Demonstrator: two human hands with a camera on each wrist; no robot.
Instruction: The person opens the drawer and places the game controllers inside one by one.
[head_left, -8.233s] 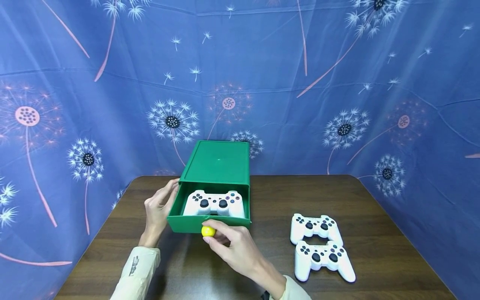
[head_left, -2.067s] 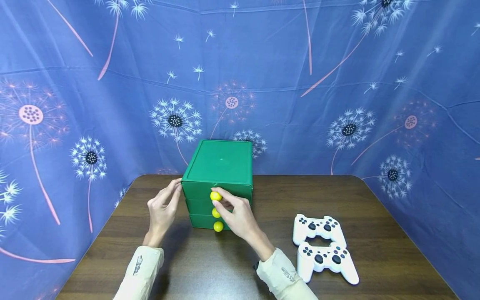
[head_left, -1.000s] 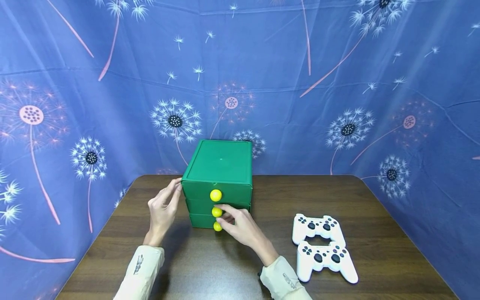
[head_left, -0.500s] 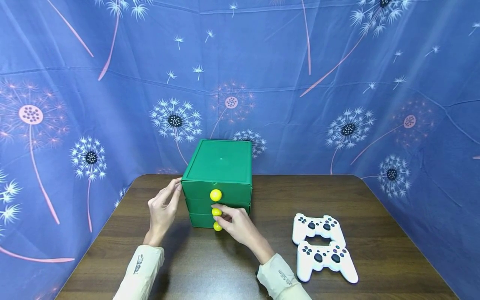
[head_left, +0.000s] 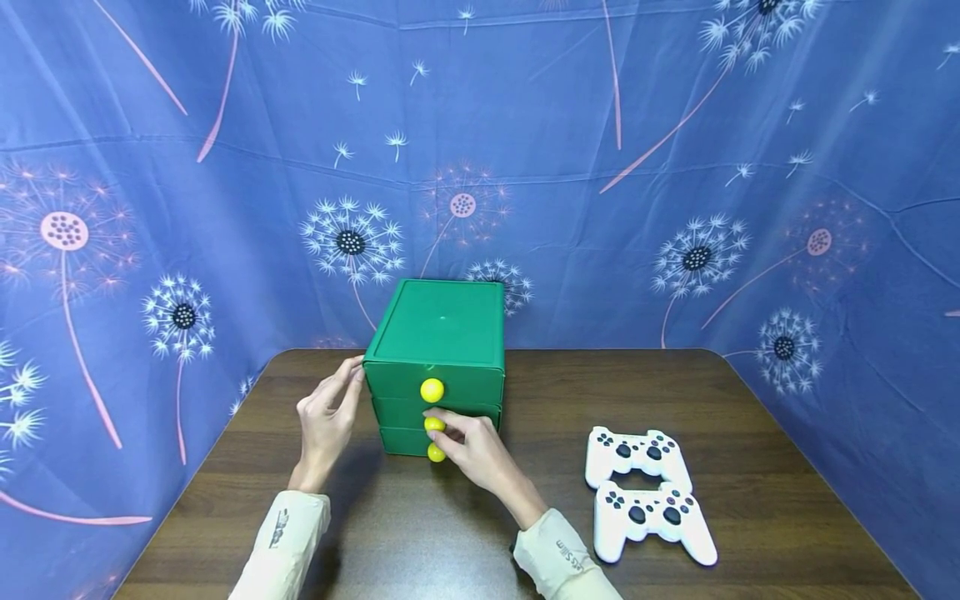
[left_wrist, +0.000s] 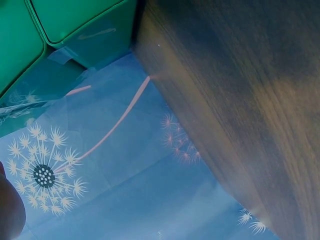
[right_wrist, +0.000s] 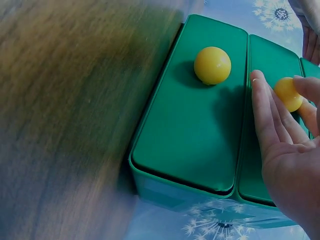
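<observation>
Work has passed down the front of my green plastic three-drawer cabinet (head_left: 442, 321), which stands on the brown wood-grain table (head_left: 420, 537). The top drawer (head_left: 393, 381), pulled out a few seconds ago, is now pushed in, and my right hand (head_left: 483, 450) has dropped from its glossy yellow ball knob (head_left: 432, 390) to the matching middle knob (head_left: 434, 424), pinched between thumb and forefinger. I take it the top drawer is dealt with and the middle one is in hand. My left hand (head_left: 326, 417), apart from the right, rests loose-fingered against the cabinet's upper left edge. Two white plastic game controllers (head_left: 655, 504) lie off to the right. "Slim" reads on my pale right sleeve (head_left: 558, 562); the dark print on the left sleeve (head_left: 279, 546) I can't make out.
</observation>
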